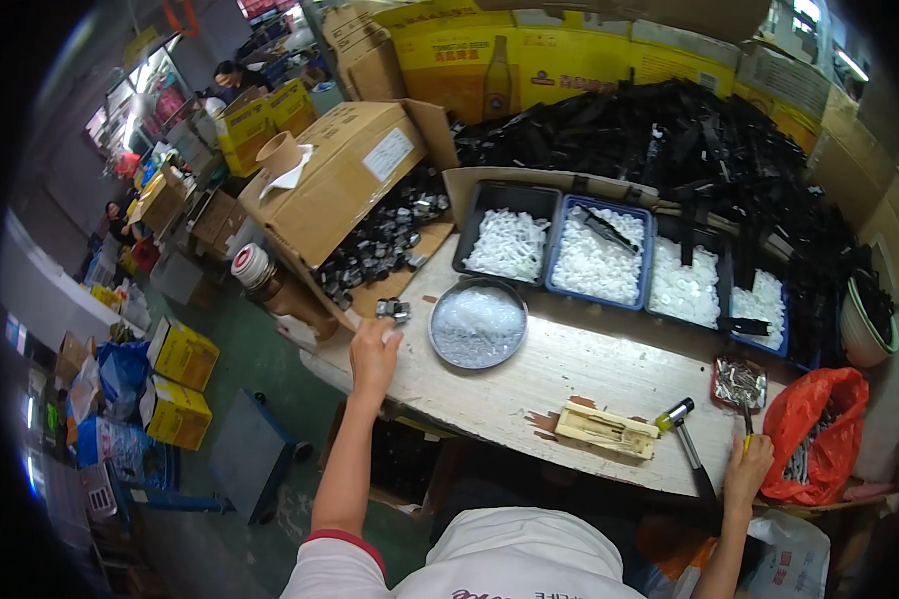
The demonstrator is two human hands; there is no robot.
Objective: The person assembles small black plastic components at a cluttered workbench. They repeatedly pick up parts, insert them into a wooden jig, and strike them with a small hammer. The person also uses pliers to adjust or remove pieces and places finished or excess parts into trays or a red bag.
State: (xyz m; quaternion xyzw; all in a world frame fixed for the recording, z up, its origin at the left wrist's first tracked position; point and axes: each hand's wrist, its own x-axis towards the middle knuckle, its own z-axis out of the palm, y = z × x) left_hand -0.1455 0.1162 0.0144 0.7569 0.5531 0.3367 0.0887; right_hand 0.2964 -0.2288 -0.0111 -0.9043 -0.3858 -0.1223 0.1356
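Note:
My left hand (374, 357) is at the table's left side with its fingers curled. Just beyond the fingertips lies a small shiny metal-and-black part (394, 310); whether the fingers touch it is unclear, and what they enclose is hidden. At the right, my right hand (746, 467) grips a thin tool with a yellow handle (748, 423). Its far end reaches a small red tray (715, 391) of small metal pieces. Left of that hand, a hammer (691, 457) with a yellow-ended head rests near a cream-coloured fixture block (606, 431). A round metal bowl (438, 351) holds clear small pieces.
Plastic bins (552, 287) with white parts line the table's back, before a heap of black strips (609, 135). A tipped cardboard box (345, 170) spills metal parts (375, 245) at left. A brown bottle (288, 299) stands beside it. A red plastic bag (819, 414) sits far right.

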